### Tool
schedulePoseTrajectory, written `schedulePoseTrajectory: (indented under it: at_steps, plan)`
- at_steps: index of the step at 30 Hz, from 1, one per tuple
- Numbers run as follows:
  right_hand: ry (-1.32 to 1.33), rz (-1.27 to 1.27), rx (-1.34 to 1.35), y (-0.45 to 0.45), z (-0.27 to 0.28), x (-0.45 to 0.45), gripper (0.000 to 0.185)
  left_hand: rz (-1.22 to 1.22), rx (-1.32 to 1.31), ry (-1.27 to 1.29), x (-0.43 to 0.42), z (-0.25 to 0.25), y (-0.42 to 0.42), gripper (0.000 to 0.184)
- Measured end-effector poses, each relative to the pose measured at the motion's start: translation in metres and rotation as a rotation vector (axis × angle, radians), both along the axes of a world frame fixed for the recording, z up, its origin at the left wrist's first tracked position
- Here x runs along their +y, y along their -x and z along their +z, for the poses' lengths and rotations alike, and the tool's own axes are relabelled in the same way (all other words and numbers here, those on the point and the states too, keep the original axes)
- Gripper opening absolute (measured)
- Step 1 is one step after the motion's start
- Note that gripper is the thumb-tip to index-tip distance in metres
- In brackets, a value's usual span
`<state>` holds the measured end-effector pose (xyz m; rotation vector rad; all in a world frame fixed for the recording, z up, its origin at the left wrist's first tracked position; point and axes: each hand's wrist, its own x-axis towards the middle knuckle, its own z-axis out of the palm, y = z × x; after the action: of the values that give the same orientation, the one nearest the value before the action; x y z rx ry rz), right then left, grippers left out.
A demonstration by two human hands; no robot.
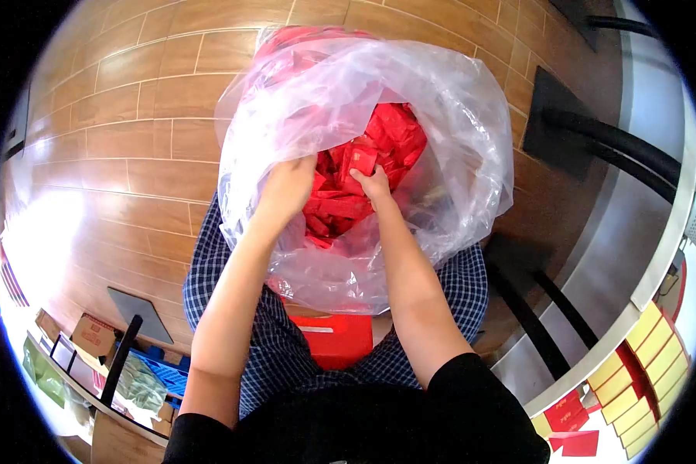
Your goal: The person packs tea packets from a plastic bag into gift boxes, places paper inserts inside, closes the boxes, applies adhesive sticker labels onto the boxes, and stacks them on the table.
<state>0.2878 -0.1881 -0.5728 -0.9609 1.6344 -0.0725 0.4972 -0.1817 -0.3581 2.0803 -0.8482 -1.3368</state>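
A large clear plastic bag [464, 100] stands between my knees with its mouth spread wide. Many red packets [340, 207] lie heaped inside it. Between the thumb and fingers of my right hand [374, 185] is one small red packet [363, 159] with a faint gold mark, held just over the heap. My left hand [290, 184] reaches into the bag's left side, beside the packets. A fold of plastic and the hand itself hide its fingertips, so what they grip, if anything, does not show.
Below the bag, between my legs, is a red box [336, 340]. Black table legs [611, 135] with flat bases stand at the right. Stacked yellow and red boxes [642, 379] sit at the lower right. A blue crate [162, 371] and a cardboard box [94, 336] are at the lower left.
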Motion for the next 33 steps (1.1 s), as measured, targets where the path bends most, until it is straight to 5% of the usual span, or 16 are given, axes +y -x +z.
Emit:
schedulePoseTrajectory:
  at_steps: [2,4,6,9,14,16,19,22,24,28,33]
  plan:
    - [0.016,0.015,-0.010,-0.002,0.005,0.001,0.061,0.102,0.060,-0.148,-0.005,0.020,-0.009,0.042]
    - [0.253,0.302,0.269,-0.011,0.009,0.004,0.056,0.195,0.150,-0.140,-0.004,0.018,-0.012,0.043]
    - [0.376,0.385,0.255,-0.013,0.016,0.006,0.052,0.422,0.402,-0.029,-0.010,0.033,-0.005,0.043]
    - [0.183,0.056,-0.144,-0.017,0.030,0.006,0.046,0.447,0.428,-0.032,-0.007,0.028,-0.008,0.042]
    - [0.123,-0.236,-0.132,-0.015,0.081,-0.017,0.038,0.382,0.468,-0.100,-0.005,0.030,-0.011,0.050]
    - [-0.025,-0.814,-0.752,-0.013,0.121,-0.023,0.034,0.364,0.513,-0.097,-0.006,0.032,-0.006,0.052]
    - [-0.223,-0.995,-0.910,-0.008,0.188,-0.027,0.035,-0.119,0.369,0.077,-0.003,0.034,0.013,0.066]
    - [-0.272,-0.892,-1.019,-0.009,0.234,-0.013,0.037,-0.487,0.084,0.434,-0.003,0.060,0.029,0.083]
    - [-0.348,-0.881,-1.191,0.003,0.241,0.000,0.037,-0.517,0.074,0.475,-0.004,0.065,0.032,0.088]
    - [-0.248,-1.021,-1.008,-0.001,0.277,0.008,0.036,-0.618,-0.073,0.640,-0.002,0.066,0.038,0.092]
    - [-0.217,-0.913,-1.005,0.009,0.298,0.014,0.035,-0.661,-0.123,0.889,0.000,0.072,0.047,0.076]
